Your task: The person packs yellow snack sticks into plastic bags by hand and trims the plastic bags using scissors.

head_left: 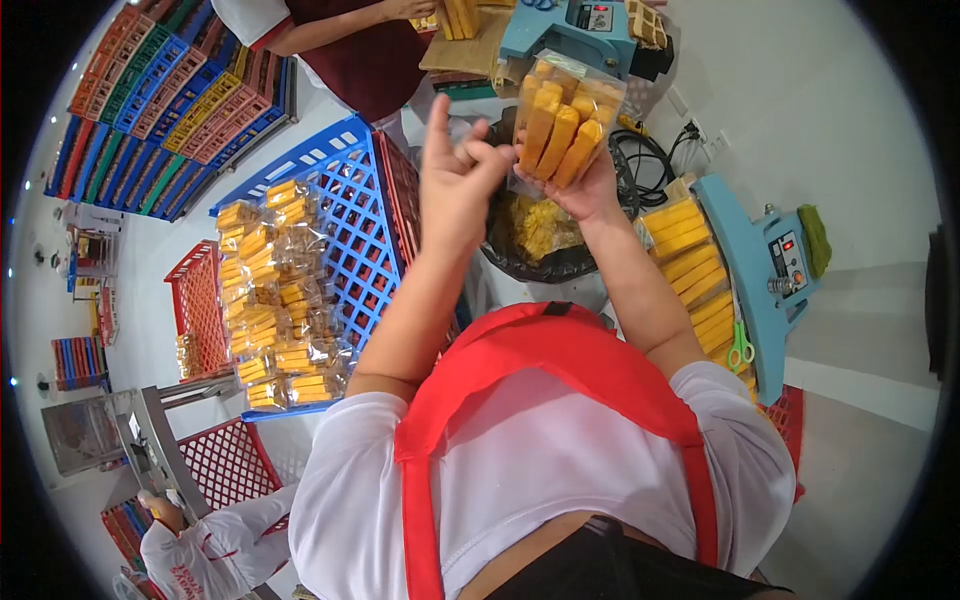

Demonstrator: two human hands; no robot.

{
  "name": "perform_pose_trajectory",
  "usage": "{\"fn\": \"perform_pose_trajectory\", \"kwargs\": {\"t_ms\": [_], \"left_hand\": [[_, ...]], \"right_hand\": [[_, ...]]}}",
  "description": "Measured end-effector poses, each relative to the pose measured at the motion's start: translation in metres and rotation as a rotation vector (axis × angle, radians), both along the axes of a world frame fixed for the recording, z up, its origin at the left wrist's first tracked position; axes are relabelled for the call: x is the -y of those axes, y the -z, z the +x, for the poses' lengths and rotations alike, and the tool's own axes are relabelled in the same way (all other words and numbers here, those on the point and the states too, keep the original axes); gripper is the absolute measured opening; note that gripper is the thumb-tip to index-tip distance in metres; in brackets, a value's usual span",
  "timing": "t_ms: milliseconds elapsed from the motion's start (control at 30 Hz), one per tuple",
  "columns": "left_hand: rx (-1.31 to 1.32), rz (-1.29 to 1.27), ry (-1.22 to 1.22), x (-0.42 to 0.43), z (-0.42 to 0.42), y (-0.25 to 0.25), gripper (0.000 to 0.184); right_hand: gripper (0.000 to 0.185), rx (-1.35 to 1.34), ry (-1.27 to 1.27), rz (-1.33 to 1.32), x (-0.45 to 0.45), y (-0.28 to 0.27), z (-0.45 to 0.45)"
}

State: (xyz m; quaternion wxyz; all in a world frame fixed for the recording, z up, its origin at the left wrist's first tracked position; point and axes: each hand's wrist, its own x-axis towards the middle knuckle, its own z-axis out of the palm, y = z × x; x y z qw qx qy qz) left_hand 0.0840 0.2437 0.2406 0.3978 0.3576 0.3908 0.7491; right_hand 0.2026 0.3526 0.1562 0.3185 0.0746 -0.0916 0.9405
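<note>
Grip closed on the lower end of a clear bag [560, 130] of golden-yellow sticks, a worker's right hand [590, 195] holds the pack above a black-lined bin [505, 255], where crumbled yellow pieces [545, 232] lie inside. Just beside the bag, the left hand [460, 185] is raised with its forefinger up and its fingers loosely spread; whether its thumb touches the plastic is hard to tell from this angle. The worker wears a red apron [560, 350] over a white shirt [600, 430]. At left, a blue crate [365, 235] carries filled bags [265, 260] in columns, near a red crate [200, 290]. At right, rows of yellow sticks [695, 270] lie next to a pale-blue machine [780, 260] with a lit panel, a pair of green-handled scissors [740, 350] between them. Beyond the raised bag sits a second pale-blue machine [565, 35]. A co-worker in a maroon apron [375, 65] stands near it, while tall stacks of coloured crates [170, 85] rise at upper left.
</note>
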Motion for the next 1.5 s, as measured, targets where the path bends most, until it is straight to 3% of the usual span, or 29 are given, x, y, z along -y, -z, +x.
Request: {"fn": "perform_pose_trajectory", "kwargs": {"t_ms": [67,100,200,267,300,433,500,533,567,600,633,667,700,733,800,867,933,1000,1067,1133,1200,1233,1300,1333,1400,1500], "left_hand": [[-0.268,-0.034,0.017,-0.004,0.002,0.017,0.084],[-0.263,-0.033,0.009,-0.004,0.006,0.018,0.084],[-0.412,-0.084,0.031,0.000,0.010,0.021,0.076],[-0.713,-0.163,-0.092,0.007,0.009,0.030,0.067],[-0.617,-0.149,-0.065,0.011,0.010,0.029,0.055],[-0.369,-0.184,-0.030,0.019,0.015,0.036,0.043],[-0.099,-0.237,0.115,0.025,0.022,0.030,0.029],[-0.096,-0.236,0.111,0.025,0.021,0.035,0.029],[0.086,-0.284,0.290,0.026,0.020,0.044,0.031],[0.270,-0.329,0.468,0.026,0.019,0.045,0.036],[0.508,-0.373,0.689,0.025,0.018,0.046,0.054],[0.511,-0.371,0.687,0.024,0.018,0.044,0.054],[0.704,-0.348,0.886,0.022,0.019,0.032,0.059],[0.897,-0.317,1.085,0.021,0.019,0.021,0.065],[0.933,-0.251,1.109,0.017,0.019,0.002,0.064],[0.966,-0.191,1.136,0.012,0.017,-0.003,0.064],[1.299,-0.154,1.015,0.008,0.014,-0.001,0.060],[1.205,-0.175,1.078,0.000,0.003,0.002,0.055],[0.569,-0.341,1.174,-0.015,-0.008,0.005,0.056],[0.208,-0.338,1.266,-0.031,0.001,-0.011,0.077],[-0.053,-0.261,1.331,-0.050,0.014,-0.010,0.082],[-0.047,-0.263,1.367,-0.059,0.021,-0.009,0.082],[-0.294,-0.291,1.502,-0.077,0.039,-0.005,0.090],[-0.292,-0.290,1.538,-0.088,0.050,0.000,0.090],[-0.431,-0.255,1.722,-0.108,0.078,0.020,0.093],[-0.399,-0.320,1.946,-0.131,0.121,0.046,0.087]], "right_hand": [[0.057,0.051,0.034,-0.018,-0.002,0.004,-0.002],[0.057,-0.008,-0.007,-0.014,-0.004,0.006,-0.005],[0.053,-0.036,-0.015,0.007,-0.001,-0.002,-0.010],[0.049,-0.005,0.030,0.020,0.004,-0.013,-0.010],[0.049,-0.014,0.042,0.042,0.004,-0.016,-0.008],[0.060,-0.015,0.001,0.010,0.000,-0.007,-0.001],[0.063,-0.104,-0.029,0.033,0.000,-0.006,0.000],[0.065,-0.198,-0.057,0.051,0.001,-0.007,0.000],[0.065,-0.195,-0.062,0.051,0.002,-0.007,0.000],[0.065,-0.115,-0.024,0.061,0.002,-0.006,0.001],[0.065,-0.035,0.014,0.073,0.002,-0.006,0.001],[0.065,-0.032,0.011,0.072,0.004,-0.005,0.001],[0.062,0.188,0.177,0.217,0.009,-0.003,0.001],[0.063,0.179,0.141,0.141,0.013,-0.006,0.009],[0.068,0.159,0.077,-0.018,0.021,-0.011,0.024],[0.070,0.243,0.180,0.516,0.017,-0.055,0.020],[0.080,0.399,0.348,0.594,0.011,-0.056,0.032],[0.075,0.099,0.291,0.684,-0.002,-0.069,0.050],[0.073,0.072,0.346,0.715,-0.011,-0.086,0.072],[0.071,0.055,0.415,0.749,-0.016,-0.093,0.108],[0.056,0.415,0.633,0.990,-0.018,-0.094,0.159],[0.056,0.441,0.659,0.980,-0.013,-0.092,0.187],[0.043,0.986,0.748,1.141,0.008,-0.088,0.235],[0.043,1.013,0.770,1.122,0.019,-0.086,0.245],[0.035,0.945,0.602,0.720,0.044,-0.080,0.262],[0.024,0.973,0.647,0.361,0.072,-0.049,0.277]]}}
